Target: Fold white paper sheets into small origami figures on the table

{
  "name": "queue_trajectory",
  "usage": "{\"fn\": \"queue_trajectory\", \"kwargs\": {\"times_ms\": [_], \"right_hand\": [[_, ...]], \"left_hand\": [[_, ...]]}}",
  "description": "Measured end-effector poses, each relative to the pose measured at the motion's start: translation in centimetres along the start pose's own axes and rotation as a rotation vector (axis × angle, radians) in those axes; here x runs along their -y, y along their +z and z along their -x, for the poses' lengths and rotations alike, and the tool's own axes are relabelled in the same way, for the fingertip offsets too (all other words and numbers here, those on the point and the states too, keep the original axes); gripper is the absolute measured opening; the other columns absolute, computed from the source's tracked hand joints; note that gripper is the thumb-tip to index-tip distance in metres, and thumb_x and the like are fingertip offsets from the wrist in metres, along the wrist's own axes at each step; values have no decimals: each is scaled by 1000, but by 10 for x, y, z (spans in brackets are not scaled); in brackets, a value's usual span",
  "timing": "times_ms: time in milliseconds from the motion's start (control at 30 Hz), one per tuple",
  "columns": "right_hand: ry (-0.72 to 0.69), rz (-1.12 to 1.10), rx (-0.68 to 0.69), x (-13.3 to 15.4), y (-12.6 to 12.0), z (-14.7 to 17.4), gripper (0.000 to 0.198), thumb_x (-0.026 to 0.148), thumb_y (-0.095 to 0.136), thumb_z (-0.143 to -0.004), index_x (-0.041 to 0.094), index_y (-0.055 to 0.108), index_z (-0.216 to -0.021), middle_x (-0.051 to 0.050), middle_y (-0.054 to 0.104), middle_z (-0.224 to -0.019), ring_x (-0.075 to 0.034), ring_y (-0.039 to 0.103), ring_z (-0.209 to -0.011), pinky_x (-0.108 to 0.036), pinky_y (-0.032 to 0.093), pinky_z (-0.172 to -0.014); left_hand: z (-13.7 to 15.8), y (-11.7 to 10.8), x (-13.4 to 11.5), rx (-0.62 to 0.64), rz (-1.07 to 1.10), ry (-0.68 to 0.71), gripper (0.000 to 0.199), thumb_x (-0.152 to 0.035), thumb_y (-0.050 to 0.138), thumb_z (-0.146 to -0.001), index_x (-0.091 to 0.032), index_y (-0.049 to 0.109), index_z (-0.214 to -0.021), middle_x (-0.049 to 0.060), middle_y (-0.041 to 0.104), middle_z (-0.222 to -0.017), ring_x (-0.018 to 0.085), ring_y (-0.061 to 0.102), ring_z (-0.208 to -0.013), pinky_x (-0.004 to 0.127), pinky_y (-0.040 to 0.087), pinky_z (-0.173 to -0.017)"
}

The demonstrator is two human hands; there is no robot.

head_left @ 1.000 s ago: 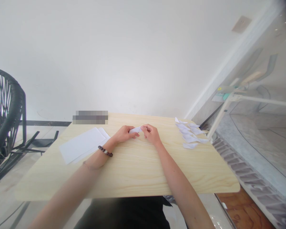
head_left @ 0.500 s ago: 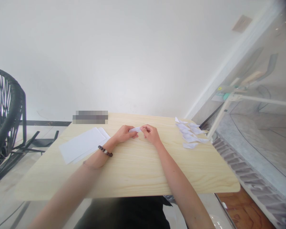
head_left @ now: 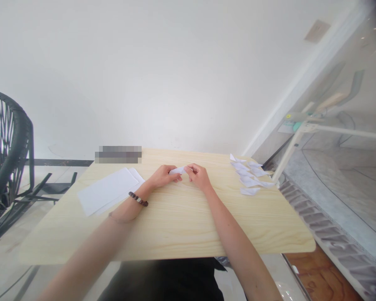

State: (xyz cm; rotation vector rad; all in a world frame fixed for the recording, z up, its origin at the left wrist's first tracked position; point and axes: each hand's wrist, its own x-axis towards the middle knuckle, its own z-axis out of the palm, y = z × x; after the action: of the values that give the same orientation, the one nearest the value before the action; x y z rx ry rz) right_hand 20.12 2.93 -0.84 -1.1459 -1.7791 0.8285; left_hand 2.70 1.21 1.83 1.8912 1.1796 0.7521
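A small strip of folded white paper (head_left: 177, 170) is held between my two hands above the middle of the table (head_left: 181, 225). My left hand (head_left: 163, 176) pinches its left end, thumb on top. At the right end, my right hand (head_left: 198, 175) grips it between thumb and fingers. The fingers partly cover the paper, so its exact folds are hidden. Left of my left wrist lie flat white paper sheets (head_left: 108, 190), overlapping. Several folded white paper pieces (head_left: 249, 180) with pointed ends are grouped on the table's right side.
A blurred-out dark patch (head_left: 119, 154) covers something at the table's back left corner. A black woven chair (head_left: 12, 133) stands at the left. The white wall (head_left: 175, 83) rises behind the table, and a white metal frame (head_left: 290, 154) stands beyond its right edge.
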Motion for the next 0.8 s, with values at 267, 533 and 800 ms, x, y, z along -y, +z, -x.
{"fn": "queue_trajectory", "kwargs": {"times_ms": [267,533,800], "right_hand": [[1,-6,5,1,0,0,32,45,43,-74,16,57,-76,3,48,-49,-8,44,-40,-20,35,-42],[1,6,11,0,1,0,32,45,43,-73,16,57,-76,3,48,-49,-8,44,-40,-19,35,-43],[-11,25,13,2,0,1,31,44,43,-74,17,58,-75,3,48,-47,-8,44,-40,-20,35,-43]], "left_hand": [[-1,0,3,12,5,13,31,-38,46,-68,-13,63,-74,2,64,-68,15,57,-63,22,41,-60],[1,0,2,0,-23,30,29,-36,45,-70,-14,63,-72,2,64,-68,14,56,-63,22,41,-61],[1,-2,1,8,-45,60,26,-32,43,-71,-15,62,-69,1,64,-67,13,55,-61,20,39,-58]]}}
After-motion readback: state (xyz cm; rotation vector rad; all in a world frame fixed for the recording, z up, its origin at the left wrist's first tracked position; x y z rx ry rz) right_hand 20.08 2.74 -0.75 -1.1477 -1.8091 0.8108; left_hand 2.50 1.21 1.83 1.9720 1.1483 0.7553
